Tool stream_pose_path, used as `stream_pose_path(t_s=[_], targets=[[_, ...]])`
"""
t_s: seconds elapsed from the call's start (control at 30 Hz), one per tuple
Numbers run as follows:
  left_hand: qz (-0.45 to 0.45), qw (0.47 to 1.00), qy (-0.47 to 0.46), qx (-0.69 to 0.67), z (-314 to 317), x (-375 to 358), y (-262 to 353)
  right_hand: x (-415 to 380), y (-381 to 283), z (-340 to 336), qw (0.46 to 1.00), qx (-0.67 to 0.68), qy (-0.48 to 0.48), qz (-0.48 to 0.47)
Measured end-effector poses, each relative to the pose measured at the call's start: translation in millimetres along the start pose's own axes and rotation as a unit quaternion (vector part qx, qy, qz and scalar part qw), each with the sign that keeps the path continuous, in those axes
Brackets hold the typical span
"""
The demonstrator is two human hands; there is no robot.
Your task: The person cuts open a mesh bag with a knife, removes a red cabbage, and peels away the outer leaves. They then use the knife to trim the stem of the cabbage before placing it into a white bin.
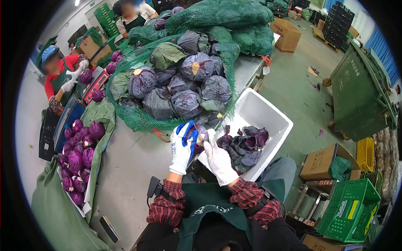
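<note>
At the far left a person in red (58,75) with white gloves held a red cabbage (86,76) beside a red scale (97,85). Nearer, on the left edge of the steel table (130,167), trimmed cabbages (77,157) lay heaped on green sacking. Farther along the table a green net sack (138,119) lay open, filled with untrimmed purple heads (184,85).

In the middle, near the wearer, the left hand (183,148), in a white glove with blue-coated fingers (187,129), curled those fingers around a small purple cabbage (197,134), gripping it above the table's near right edge. The right hand (218,161), gloved in white, touched the same cabbage from the right, fingers pressed together; whether it pinched a blade or a leaf could not be told.

Just right of the hands a white tub (272,115) held loose purple leaves (245,144). Far right stood a dark green bin (358,100), with a green crate (347,209) nearer.
</note>
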State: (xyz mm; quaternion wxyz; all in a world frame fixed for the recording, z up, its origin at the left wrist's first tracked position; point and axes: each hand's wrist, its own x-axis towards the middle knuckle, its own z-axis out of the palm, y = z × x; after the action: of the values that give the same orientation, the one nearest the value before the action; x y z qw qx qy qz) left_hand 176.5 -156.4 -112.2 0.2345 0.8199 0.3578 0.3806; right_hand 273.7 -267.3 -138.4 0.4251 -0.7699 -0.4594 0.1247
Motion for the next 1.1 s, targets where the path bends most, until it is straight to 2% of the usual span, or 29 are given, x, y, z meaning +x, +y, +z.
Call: stream_pose_path(t_s=[0.07,0.13,0.23,0.27,0.3,0.37,0.4,0.43,0.47,0.5,0.6,0.63,0.67,0.73,0.77,0.83,0.9,0.93,1.03,1.07,1.1], targets=[[0.021,0.999,0.022,0.037,5.1,-2.2,4.4,2.0,-0.5,3.3,0.999,-0.029,0.021,-0.012],[0.034,0.998,0.039,0.034,11.1,-3.0,2.7,8.7,-3.9,0.1,0.991,-0.016,0.108,-0.072],[0.015,0.998,0.053,-0.018,17.8,-1.8,5.6,23.0,2.3,-1.7,0.994,-0.054,0.076,-0.048],[0.037,0.998,0.058,0.011,17.3,-2.6,7.1,34.7,13.2,1.1,0.998,-0.057,0.015,0.002],[0.059,0.995,0.062,0.042,16.0,-4.3,8.5,41.0,21.6,3.0,0.999,-0.050,0.015,0.011],[0.000,0.998,0.059,-0.037,10.1,-4.8,7.7,44.2,36.0,9.0,0.993,-0.033,0.047,-0.102],[-0.003,0.999,0.045,-0.031,5.6,-7.4,1.2,44.8,39.9,8.1,0.993,-0.033,0.045,-0.103],[-0.005,0.998,0.047,-0.030,2.0,-12.5,-7.5,47.2,43.6,5.4,0.999,-0.029,0.001,-0.040],[-0.026,0.994,0.050,-0.094,-1.7,-20.3,-17.1,47.9,47.1,1.9,0.998,-0.025,-0.044,0.023],[-0.043,0.985,0.054,-0.156,-7.6,-23.9,-22.7,48.3,51.1,-0.5,0.988,0.038,-0.092,0.114],[-0.087,0.971,0.011,-0.222,-24.0,-36.3,-36.6,36.4,61.6,15.7,0.986,0.112,-0.005,0.123],[-0.101,0.967,0.000,-0.234,-27.8,-38.1,-37.5,35.6,64.7,19.6,0.975,0.148,-0.023,0.163],[-0.103,0.967,0.002,-0.233,-31.3,-37.5,-36.6,31.5,66.9,20.8,0.969,0.182,-0.015,0.167],[-0.168,0.933,-0.024,-0.318,-39.2,-31.9,-31.9,26.2,54.3,11.8,0.962,0.215,-0.006,0.167],[-0.165,0.933,-0.021,-0.319,-41.7,-28.9,-28.5,23.3,48.1,6.9,0.963,0.206,-0.006,0.172],[-0.234,0.904,-0.031,-0.357,-43.8,-25.7,-21.2,13.4,42.6,6.4,0.965,0.195,-0.005,0.177],[-0.175,0.953,-0.027,-0.246,-32.4,-26.9,-9.3,3.9,39.2,10.3,0.993,0.071,0.068,0.071],[-0.171,0.947,-0.007,-0.273,-20.7,-28.2,-11.2,5.2,42.4,7.2,0.992,0.070,0.070,0.073],[-0.130,0.966,-0.029,-0.220,-18.0,-27.9,-9.3,16.1,65.9,-14.0,0.958,0.161,-0.065,0.229],[-0.114,0.965,-0.044,-0.232,-18.0,-26.4,-10.3,11.8,104.2,6.5,0.995,0.057,-0.020,0.079],[-0.111,0.965,-0.040,-0.234,-17.7,-24.7,-8.4,14.6,109.8,6.2,0.990,-0.019,-0.057,0.131]])
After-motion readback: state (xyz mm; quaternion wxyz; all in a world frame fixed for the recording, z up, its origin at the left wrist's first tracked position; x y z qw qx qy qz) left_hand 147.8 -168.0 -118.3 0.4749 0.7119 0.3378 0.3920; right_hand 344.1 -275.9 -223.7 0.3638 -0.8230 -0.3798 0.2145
